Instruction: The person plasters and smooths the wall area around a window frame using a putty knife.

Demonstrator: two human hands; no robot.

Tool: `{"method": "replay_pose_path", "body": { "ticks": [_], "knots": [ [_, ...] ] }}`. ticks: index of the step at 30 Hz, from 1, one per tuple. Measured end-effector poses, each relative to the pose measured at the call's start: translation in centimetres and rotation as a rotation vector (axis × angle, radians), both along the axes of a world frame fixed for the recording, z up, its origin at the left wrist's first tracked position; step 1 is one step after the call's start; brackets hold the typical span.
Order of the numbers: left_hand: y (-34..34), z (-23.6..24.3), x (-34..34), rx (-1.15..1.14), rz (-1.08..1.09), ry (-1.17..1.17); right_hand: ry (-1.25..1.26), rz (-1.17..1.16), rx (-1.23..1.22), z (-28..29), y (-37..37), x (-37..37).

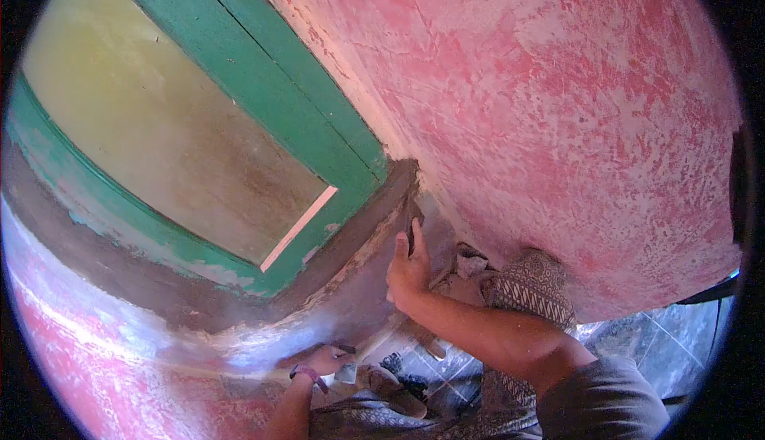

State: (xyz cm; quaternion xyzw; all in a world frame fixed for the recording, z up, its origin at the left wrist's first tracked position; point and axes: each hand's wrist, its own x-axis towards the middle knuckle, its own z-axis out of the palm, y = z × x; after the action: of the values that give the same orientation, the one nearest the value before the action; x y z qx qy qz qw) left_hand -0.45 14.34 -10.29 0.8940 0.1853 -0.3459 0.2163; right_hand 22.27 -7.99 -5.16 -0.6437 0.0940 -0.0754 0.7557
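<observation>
Brown plaster (355, 239) beside right grip (409, 271) closed around dark tool (413, 211), left grip (321, 360) closed around pale-bladed scraper (347, 373)

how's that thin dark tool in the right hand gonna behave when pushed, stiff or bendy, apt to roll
The thin dark tool is probably fairly stiff, since its visible edge looks straight. It is likely light, given how narrow it looks beside the right hand. Its flat shape suggests sliding rather than rolling.
</observation>
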Motion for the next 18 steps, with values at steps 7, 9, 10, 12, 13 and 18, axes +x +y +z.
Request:
{"method": "replay_pose_path", "body": {
  "ticks": [7, 9, 10, 12, 13, 18],
  "knots": [
    [0.4, 0.0, -0.3, -0.024, 0.040, 0.004, 0.168, 0.144, 0.245, -0.5, 0.1, 2.4],
    [0.4, -0.2, -0.1, -0.009, 0.045, 0.026, 0.191, 0.175, 0.248, -0.9, -0.1, 2.5],
    [0.3, -0.1, 0.0, -0.011, 0.041, 0.025, 0.171, 0.179, 0.210, -1.5, -0.1, 2.3],
    [0.0, 0.2, -0.2, -0.021, 0.082, 0.020, 0.151, 0.182, 0.173, -1.5, -0.1, 2.3],
    [0.1, 0.2, -0.2, -0.021, 0.081, 0.020, 0.165, 0.176, 0.195, -1.1, -0.2, 2.4],
    [-0.4, 0.6, 0.2, -0.005, 0.119, 0.039, 0.166, 0.176, 0.330, -0.8, -0.4, 2.4]
  ]
}}
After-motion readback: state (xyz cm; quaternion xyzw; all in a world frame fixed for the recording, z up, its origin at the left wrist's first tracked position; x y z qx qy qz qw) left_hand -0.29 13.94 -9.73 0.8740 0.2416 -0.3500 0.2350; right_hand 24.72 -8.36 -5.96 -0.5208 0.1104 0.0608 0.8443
